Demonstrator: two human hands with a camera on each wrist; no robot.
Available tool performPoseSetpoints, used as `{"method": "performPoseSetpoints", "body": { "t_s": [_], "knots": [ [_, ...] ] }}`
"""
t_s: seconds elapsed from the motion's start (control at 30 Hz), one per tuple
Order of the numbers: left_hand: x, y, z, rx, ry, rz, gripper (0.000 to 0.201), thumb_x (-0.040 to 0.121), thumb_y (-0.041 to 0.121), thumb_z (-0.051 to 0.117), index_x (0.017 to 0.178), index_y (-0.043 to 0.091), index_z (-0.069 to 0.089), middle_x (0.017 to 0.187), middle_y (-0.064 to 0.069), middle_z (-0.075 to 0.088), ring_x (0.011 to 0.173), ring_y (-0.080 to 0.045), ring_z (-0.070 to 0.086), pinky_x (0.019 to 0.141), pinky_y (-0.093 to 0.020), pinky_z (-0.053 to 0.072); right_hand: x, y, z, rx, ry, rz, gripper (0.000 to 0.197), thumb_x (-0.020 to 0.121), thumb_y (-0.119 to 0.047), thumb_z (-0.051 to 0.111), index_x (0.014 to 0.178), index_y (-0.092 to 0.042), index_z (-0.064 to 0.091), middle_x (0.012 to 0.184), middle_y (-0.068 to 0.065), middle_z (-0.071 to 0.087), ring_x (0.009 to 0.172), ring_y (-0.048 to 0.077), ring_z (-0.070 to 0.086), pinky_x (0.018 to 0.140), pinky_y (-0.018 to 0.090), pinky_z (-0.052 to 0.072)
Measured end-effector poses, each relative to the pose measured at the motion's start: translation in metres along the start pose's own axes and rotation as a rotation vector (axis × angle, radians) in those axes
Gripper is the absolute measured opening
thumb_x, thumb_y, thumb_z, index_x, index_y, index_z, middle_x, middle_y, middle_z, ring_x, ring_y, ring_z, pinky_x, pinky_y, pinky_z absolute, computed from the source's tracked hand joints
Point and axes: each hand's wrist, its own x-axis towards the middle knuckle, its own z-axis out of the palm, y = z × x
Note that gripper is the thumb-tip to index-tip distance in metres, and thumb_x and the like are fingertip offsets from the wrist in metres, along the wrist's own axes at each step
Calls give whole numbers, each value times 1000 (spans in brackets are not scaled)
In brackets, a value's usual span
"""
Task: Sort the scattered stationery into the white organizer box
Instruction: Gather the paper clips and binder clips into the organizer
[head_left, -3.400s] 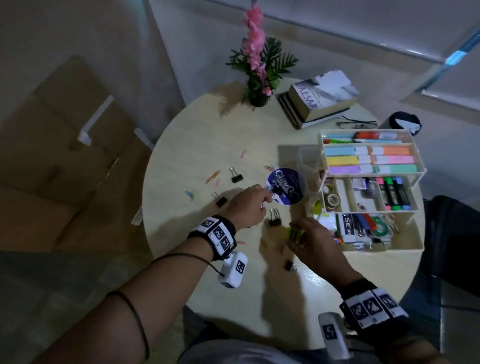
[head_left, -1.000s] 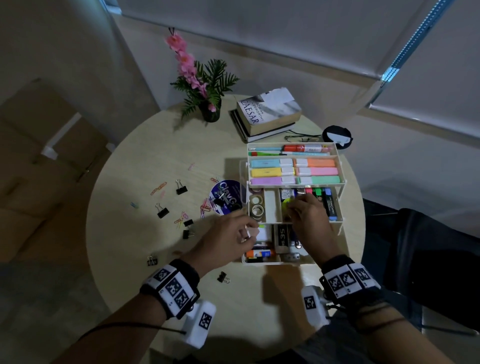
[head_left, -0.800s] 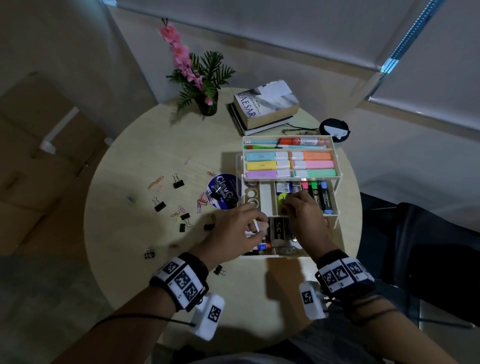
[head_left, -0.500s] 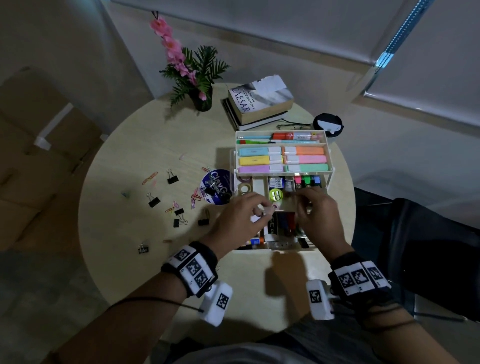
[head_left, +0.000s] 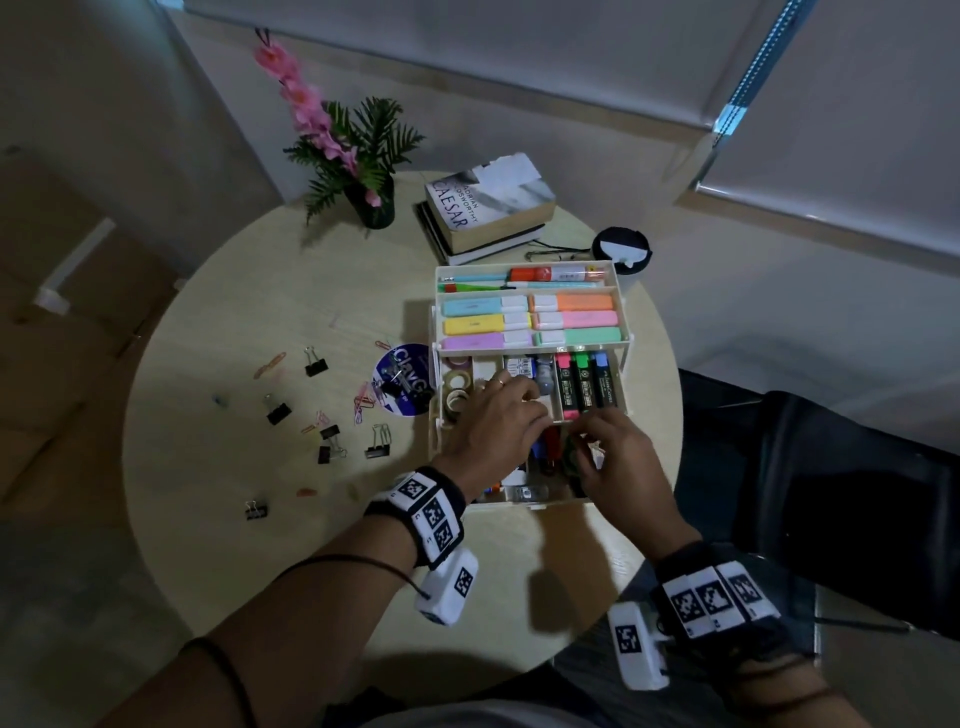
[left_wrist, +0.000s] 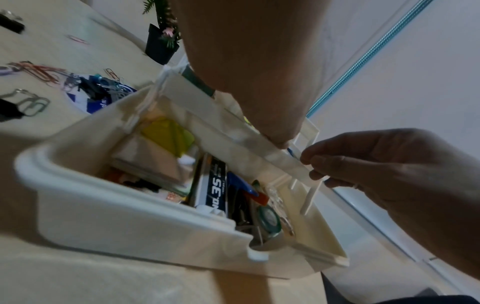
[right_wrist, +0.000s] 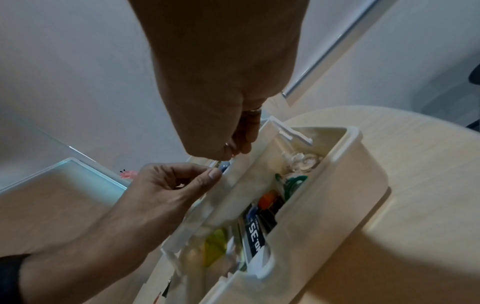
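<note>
Round pale wooden table (head_left: 249, 519) fills the view, and on its right side sits the white organizer box (head_left: 524, 506), tiers fanned open. Top tier holds pens, the next one pastel highlighters (head_left: 530, 322), and the middle tray (head_left: 621, 384) carries tape rolls (head_left: 457, 389) and three dark markers (head_left: 584, 384) with pink, green and blue caps. Both hands are over that box. Left hand (head_left: 501, 421) reaches across the middle tray, fingers bent down onto it; whether it holds anything, I cannot tell. Right hand (head_left: 618, 457) is just beside it, fingers curled at the tray's near edge; the left wrist view shows its fingertips (left_wrist: 315, 160) touching that edge, grip unclear. Out on the table's left, black binder clips (head_left: 332, 447) and coloured paper clips (head_left: 363, 402) lie scattered, some on a round blue sticker (head_left: 402, 382).
</note>
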Motion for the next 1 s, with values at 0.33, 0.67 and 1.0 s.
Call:
{"method": "performPoseSetpoints", "body": {
  "t_s": [0.33, 0.67, 1.0],
  "knots": [
    [-55, -19, -41, -133, 28, 1, 14, 99, 20, 65, 108, 12, 72, 120, -2, 54, 103, -19, 54, 77, -28, 44, 8, -49, 17, -4, -33, -140, 24, 87, 1, 74, 105, -15, 74, 101, 1, 65, 87, 19, 63, 70, 29, 47],
    [-198, -129, -94, -180, 33, -251, 11, 98, 12, 63, 106, 16, 70, 108, 3, 55, 101, -17, 59, 85, -34, 51, 26, -132, 85, 78, -317, -222, 22, 92, -1, 67, 108, -14, 75, 98, -1, 67, 81, 13, 65, 74, 18, 50],
    [-258, -219, -119, -180, -20, -466, 19, 94, 16, 69, 111, 25, 68, 113, 8, 54, 102, -15, 55, 87, -39, 53, 69, -188, 176, -61, -422, -9, 38, 94, -4, 67, 132, -5, 63, 129, 15, 56, 111, 32, 63, 94, 29, 48]
  ]
}}
